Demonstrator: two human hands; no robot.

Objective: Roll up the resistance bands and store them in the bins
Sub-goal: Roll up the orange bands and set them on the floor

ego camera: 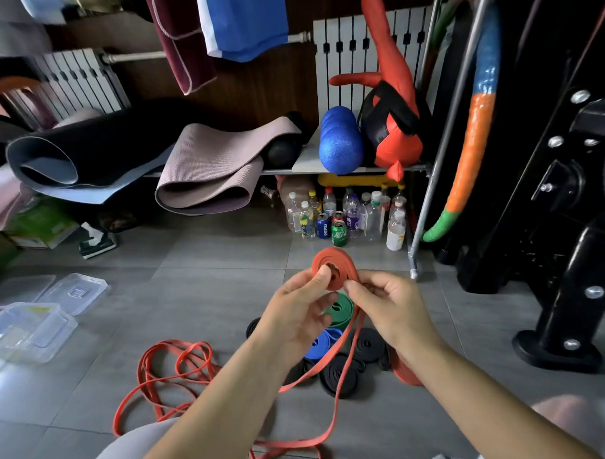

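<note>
1. Reaching forward from the bottom edge, both forearms meet mid-frame above the floor, hands close together, palms turned inward.
2. The left hand grips the coiled part of the red band: its thumb presses the coil's face and its fingers curl behind.
3. The right hand pinches the band's loose tail just beside the coil, between thumb and curled fingers.
4. From that pinch the tail drops between the wrists and trails across the floor toward the bottom edge.
5. Rolled bands, green, blue and black, lie on the floor under the hands.
6. A thin red band lies tangled to the left.
7. The bins sit at far left, well apart from the hands.
</note>
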